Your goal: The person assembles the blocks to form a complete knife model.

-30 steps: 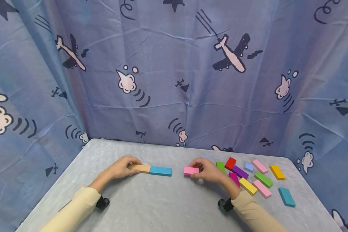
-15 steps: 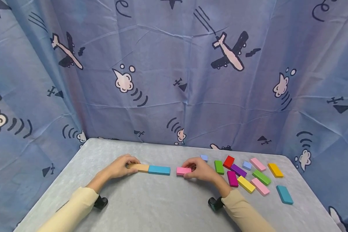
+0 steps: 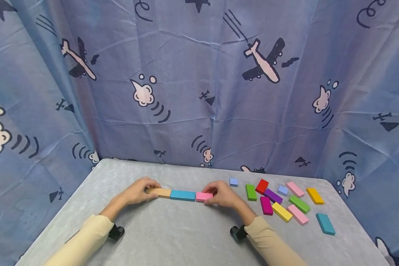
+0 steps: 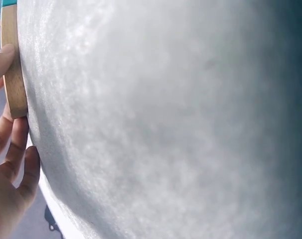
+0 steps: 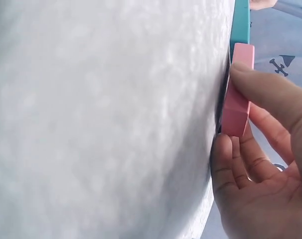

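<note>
1. Pink block [image 3: 202, 197] sits at the right end of a short row on the surface [image 3: 173, 236], pinched between the thumb and fingers of the right hand [image 3: 222, 195]. It lies right beside the blue block [image 3: 183, 195]; whether their ends fully touch, I cannot tell.
2. At the row's other end, the left hand [image 3: 140, 191] grips the tan block [image 3: 164, 193], thumb against its near side. Tan and blue meet end to end.
3. Progress, as a judgement: three blocks make up a nearly straight line. Tan and blue look settled; the pink one seems all but placed, though not yet let go.
4. Twelve loose blocks [image 3: 282, 212] lie scattered to the right, well apart from the row, at mixed angles. As they lie, they remain unused.
5. Shapes: most pieces are oblong with flat faces and crisp edges; the two light blue blocks [image 3: 234, 182] are shorter and nearly square on top.
6. Materials: the tan block shows fine wood grain close up; the others have plain, even colour, probably painted wood. Pale grey and mottled, the surface looks softly textured. Behind it hangs a creased blue curtain [image 3: 173, 129] printed with aeroplanes.
</note>
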The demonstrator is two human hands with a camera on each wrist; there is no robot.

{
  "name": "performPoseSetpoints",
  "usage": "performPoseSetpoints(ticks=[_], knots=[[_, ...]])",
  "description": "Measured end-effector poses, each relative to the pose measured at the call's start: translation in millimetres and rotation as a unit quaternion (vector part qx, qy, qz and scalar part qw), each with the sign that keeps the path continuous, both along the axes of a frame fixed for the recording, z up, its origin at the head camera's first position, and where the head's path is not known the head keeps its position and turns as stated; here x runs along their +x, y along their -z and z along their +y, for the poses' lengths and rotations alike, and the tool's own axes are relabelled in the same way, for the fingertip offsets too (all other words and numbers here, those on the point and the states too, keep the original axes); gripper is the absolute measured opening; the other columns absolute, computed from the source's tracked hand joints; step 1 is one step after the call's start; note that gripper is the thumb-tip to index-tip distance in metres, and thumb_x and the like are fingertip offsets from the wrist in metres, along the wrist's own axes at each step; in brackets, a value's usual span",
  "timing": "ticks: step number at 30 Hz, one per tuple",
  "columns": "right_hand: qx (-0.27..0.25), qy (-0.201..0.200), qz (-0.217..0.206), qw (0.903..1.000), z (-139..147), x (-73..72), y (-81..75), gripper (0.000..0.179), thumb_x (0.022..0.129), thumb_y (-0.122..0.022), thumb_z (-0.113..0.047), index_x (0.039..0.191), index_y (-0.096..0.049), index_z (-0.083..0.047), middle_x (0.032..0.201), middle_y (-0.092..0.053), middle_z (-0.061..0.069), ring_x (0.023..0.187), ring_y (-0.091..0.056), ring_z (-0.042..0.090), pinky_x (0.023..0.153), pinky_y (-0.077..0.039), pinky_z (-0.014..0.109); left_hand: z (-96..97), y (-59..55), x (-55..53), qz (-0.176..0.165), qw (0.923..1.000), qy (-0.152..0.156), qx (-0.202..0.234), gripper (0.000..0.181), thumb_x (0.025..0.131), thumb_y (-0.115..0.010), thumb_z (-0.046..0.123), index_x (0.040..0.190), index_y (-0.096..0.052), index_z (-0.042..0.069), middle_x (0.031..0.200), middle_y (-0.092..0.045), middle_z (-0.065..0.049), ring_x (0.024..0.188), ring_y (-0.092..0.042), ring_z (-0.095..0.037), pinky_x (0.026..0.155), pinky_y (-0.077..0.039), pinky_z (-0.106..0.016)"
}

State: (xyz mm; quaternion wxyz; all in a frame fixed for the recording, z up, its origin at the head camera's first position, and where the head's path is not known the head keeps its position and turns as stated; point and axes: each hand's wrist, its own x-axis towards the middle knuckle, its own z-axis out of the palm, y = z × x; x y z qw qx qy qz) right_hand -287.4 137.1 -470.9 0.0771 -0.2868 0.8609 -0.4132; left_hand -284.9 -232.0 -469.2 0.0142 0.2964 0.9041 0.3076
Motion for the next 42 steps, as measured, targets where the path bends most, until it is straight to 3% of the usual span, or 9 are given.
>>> performPoseSetpoints(ticks=[18, 25, 31, 42], knots=[[0.015, 0.03, -0.004, 0.9994, -10.4, 2.8, 0.1, 0.029, 0.075, -0.089, 0.001, 0.099, -0.075, -0.004, 0.086, -0.065, -0.002, 0.08, -0.056, 0.018, 0.073, -0.047, 0.032, -1.6, 2.3, 0.2, 0.0, 1.0, 0.0, -0.003, 0.022, 0.091, -0.08, 0.019, 0.112, -0.075, 0.016, 0.104, -0.064, 0.004, 0.094, -0.056, -0.018, 0.083, -0.047, -0.043], [0.003, 0.018, -0.009, 0.9998, -6.0, 3.2, -0.5, 0.03, 0.076, -0.089, -0.002, 0.103, -0.075, -0.003, 0.092, -0.067, 0.001, 0.084, -0.058, 0.019, 0.076, -0.048, 0.034, -0.4, 2.6, -0.5, 0.005, 1.0, 0.007, 0.001, 0.022, 0.091, -0.08, 0.02, 0.111, -0.075, 0.015, 0.103, -0.064, 0.004, 0.092, -0.056, -0.018, 0.081, -0.047, -0.042], [-0.019, 0.014, -0.014, 0.9996, 17.6, 3.9, -1.9, 0.034, 0.081, -0.086, -0.01, 0.11, -0.072, 0.002, 0.105, -0.069, 0.008, 0.096, -0.062, 0.027, 0.088, -0.051, 0.045, 0.9, 1.7, -1.0, 0.003, 1.0, 0.006, -0.001, 0.022, 0.091, -0.08, 0.02, 0.111, -0.075, 0.016, 0.102, -0.063, 0.005, 0.092, -0.056, -0.018, 0.081, -0.046, -0.041], [-0.051, 0.032, -0.011, 0.9981, 89.4, 8.7, -14.2, 0.04, 0.088, -0.082, -0.012, 0.119, -0.066, 0.008, 0.116, -0.066, 0.023, 0.109, -0.062, 0.042, 0.097, -0.046, 0.056, 1.4, 0.1, -1.8, -0.001, 1.0, 0.01, 0.0, 0.023, 0.091, -0.08, 0.022, 0.111, -0.075, 0.014, 0.103, -0.064, 0.003, 0.093, -0.056, -0.019, 0.082, -0.047, -0.044]])
